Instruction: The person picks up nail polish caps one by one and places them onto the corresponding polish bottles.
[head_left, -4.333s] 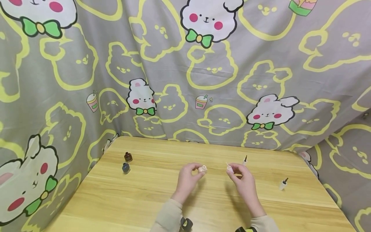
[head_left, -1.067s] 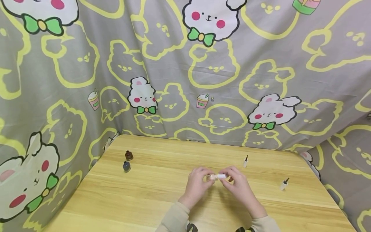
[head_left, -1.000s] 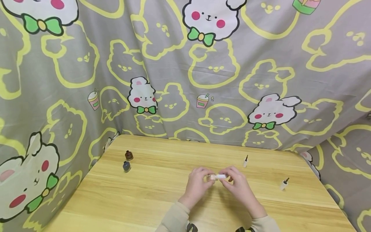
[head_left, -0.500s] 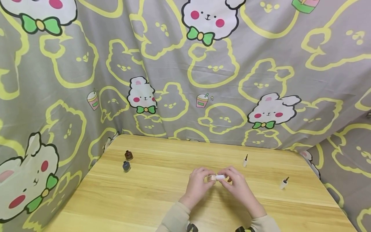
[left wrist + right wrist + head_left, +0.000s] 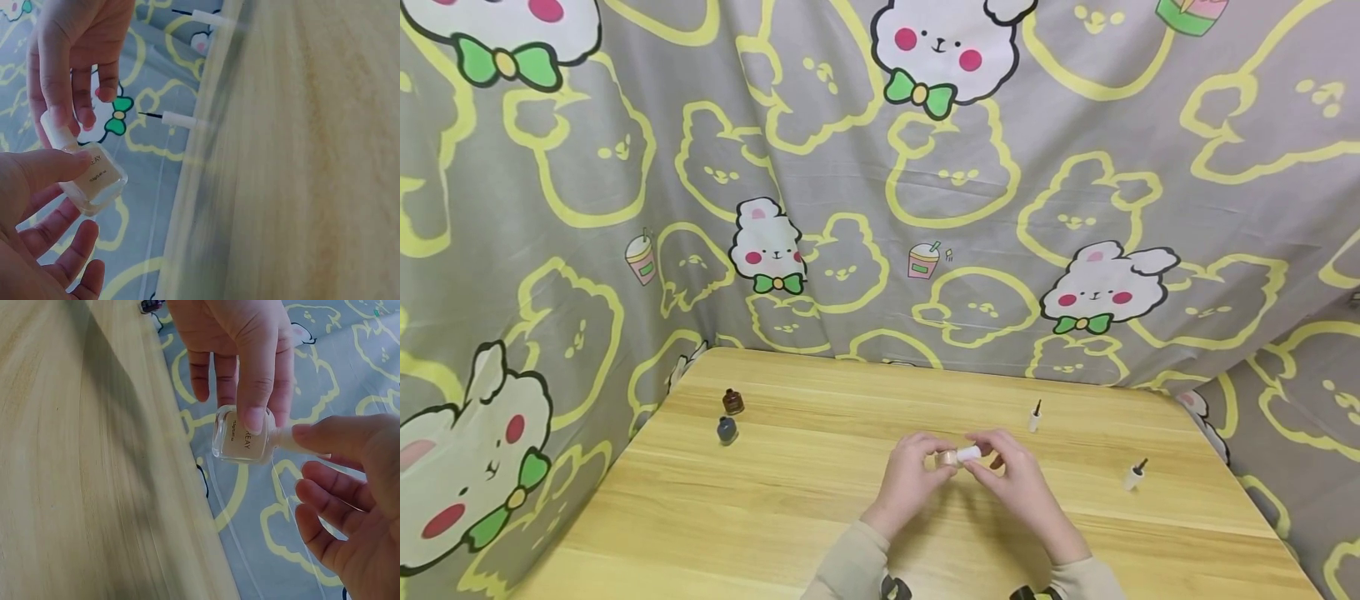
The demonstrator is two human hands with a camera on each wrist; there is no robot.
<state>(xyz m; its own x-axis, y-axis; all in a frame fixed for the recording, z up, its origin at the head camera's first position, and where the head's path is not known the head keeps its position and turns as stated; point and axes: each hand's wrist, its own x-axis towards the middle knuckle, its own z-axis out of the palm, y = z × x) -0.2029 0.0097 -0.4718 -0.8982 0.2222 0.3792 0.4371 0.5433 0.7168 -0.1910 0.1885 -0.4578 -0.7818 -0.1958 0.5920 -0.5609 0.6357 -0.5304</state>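
Between thumb and fingers my left hand (image 5: 904, 482) holds a small clear nail polish bottle (image 5: 103, 184) with pale polish and dark lettering. Its white cap (image 5: 969, 453) is pinched by my right hand (image 5: 1021, 487) and sits at the bottle's neck, with no brush showing between them. Bottle and cap lie tilted on their side above the table, the cap pointing right in the head view. In the right wrist view the left thumb lies across the bottle's label, and the right thumb (image 5: 334, 437) presses along the cap.
On the wooden table (image 5: 820, 533), an uncapped dark brown bottle (image 5: 733, 403) and an uncapped dark blue bottle (image 5: 727, 432) stand at the left. Two white brush caps (image 5: 1035, 420) stand at the right, black brushes upward. A patterned curtain (image 5: 850, 167) surrounds the table's back and sides.
Earliest, the pale bottle and its brush cap were held apart; the hands have since come together and the cap is at the neck. Over the last second the cap has turned and tilted slightly.
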